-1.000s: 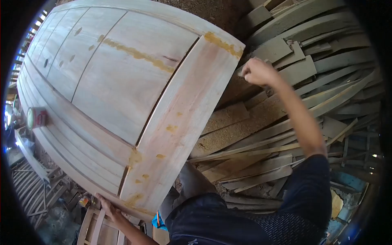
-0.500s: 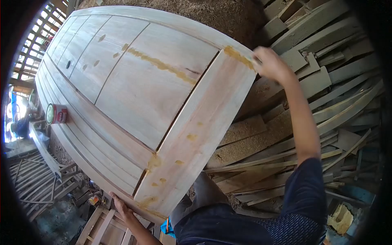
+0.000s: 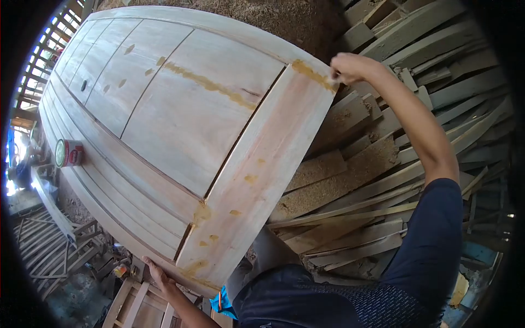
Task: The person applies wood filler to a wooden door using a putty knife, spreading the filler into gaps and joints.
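Observation:
A large pale wooden door (image 3: 180, 131) lies before me, with panels, grooves and yellow-brown filler smears (image 3: 208, 83) on its face. My right hand (image 3: 354, 69) is closed at the door's far right corner, beside a filler streak (image 3: 311, 75). Whatever its curled fingers hold, if anything, is too small to make out. My left hand (image 3: 158, 273) grips the door's near left edge, its fingers partly hidden there. A red and white can (image 3: 70, 153) stands on the door's left side. A small dark object (image 3: 83, 85) rests farther up the door.
Stacked wood offcuts and strips (image 3: 355, 213) with sawdust fill the right side. A wooden frame (image 3: 131, 306) lies below my left hand, near a blue bag (image 3: 227, 306) at my lap. Slatted wood pieces (image 3: 49, 243) are at lower left, and a lattice wall (image 3: 46, 54) stands upper left.
My right hand has shifted slightly left and up around the door's corner, and its elbow has swung outward. The left hand keeps its place on the edge. The view has shifted a little.

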Tool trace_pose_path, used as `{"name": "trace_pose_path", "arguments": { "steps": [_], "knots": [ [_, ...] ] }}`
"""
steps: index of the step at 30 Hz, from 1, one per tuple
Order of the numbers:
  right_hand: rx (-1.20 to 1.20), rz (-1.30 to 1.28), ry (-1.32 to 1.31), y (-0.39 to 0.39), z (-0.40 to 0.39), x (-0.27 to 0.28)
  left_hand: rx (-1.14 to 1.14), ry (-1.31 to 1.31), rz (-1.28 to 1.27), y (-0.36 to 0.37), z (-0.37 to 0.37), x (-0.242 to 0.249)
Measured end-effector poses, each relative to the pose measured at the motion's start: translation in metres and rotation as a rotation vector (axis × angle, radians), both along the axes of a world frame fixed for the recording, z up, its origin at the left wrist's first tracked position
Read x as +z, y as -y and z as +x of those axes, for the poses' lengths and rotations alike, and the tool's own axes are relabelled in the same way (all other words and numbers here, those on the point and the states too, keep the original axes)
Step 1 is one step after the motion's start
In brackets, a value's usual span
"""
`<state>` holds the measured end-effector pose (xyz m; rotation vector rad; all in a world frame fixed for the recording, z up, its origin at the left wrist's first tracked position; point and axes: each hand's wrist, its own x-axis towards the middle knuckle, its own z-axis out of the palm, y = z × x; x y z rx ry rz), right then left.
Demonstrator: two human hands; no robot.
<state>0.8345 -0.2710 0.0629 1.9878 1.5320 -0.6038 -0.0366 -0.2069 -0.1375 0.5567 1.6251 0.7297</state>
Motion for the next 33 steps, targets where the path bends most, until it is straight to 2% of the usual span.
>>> {"name": "trace_pose_path", "arguments": {
  "steps": [2,3,6,7,9,10,12,16,18,20,22,24,26,29,30,32,33],
  "knots": [
    [0.064,0.223,-0.099,-0.031,-0.008,-0.005,-0.069,-0.049,0.01,0.005,0.035,0.036],
    [0.181,0.283,-0.116,-0.048,-0.012,-0.011,-0.098,-0.04,-0.058,0.004,0.037,0.046],
    [0.201,0.196,-0.107,-0.076,-0.012,-0.042,-0.004,-0.069,0.019,0.0,0.018,0.019],
    [0.187,0.193,-0.123,-0.065,-0.011,-0.049,-0.017,-0.086,0.013,-0.001,0.016,0.022],
    [0.183,0.345,-0.219,-0.038,-0.006,-0.052,-0.019,-0.121,-0.035,0.002,0.02,0.027],
    [0.176,0.339,-0.221,-0.02,-0.002,-0.053,-0.025,-0.123,-0.042,0.002,0.019,0.029],
    [0.002,0.195,-0.188,0.017,0.001,-0.045,-0.019,-0.117,-0.011,0.003,0.023,0.031],
    [-0.112,0.169,-0.096,0.07,-0.007,0.003,-0.007,-0.138,-0.064,0.003,0.022,0.029],
    [-0.193,0.553,-0.17,0.096,-0.005,-0.004,0.01,-0.107,-0.044,0.003,0.02,0.028],
    [-0.166,0.63,-0.179,0.113,-0.009,-0.031,0.006,-0.108,-0.03,0.003,0.028,0.034],
    [-0.171,0.838,-0.188,0.118,-0.022,-0.057,0.029,-0.195,-0.025,0.003,0.031,0.035],
    [-0.267,0.9,-0.228,0.129,-0.038,-0.095,0.041,-0.178,-0.033,0.002,0.029,0.033],
    [-0.31,0.863,-0.2,0.13,-0.051,-0.1,0.06,-0.163,-0.036,0.003,0.036,0.037],
    [-0.395,0.366,-0.221,0.11,-0.032,-0.036,0.054,-0.293,0.024,0.004,0.05,0.05],
    [-0.376,0.409,-0.203,0.103,-0.03,-0.023,0.042,-0.251,0.011,0.002,0.045,0.045],
    [-0.411,0.65,-0.077,0.092,-0.014,-0.035,0.03,-0.215,-0.012,0.003,0.038,0.041],
    [-0.407,0.649,-0.077,0.087,-0.015,-0.045,0.036,-0.194,-0.016,0.003,0.036,0.04]
  ]
}}
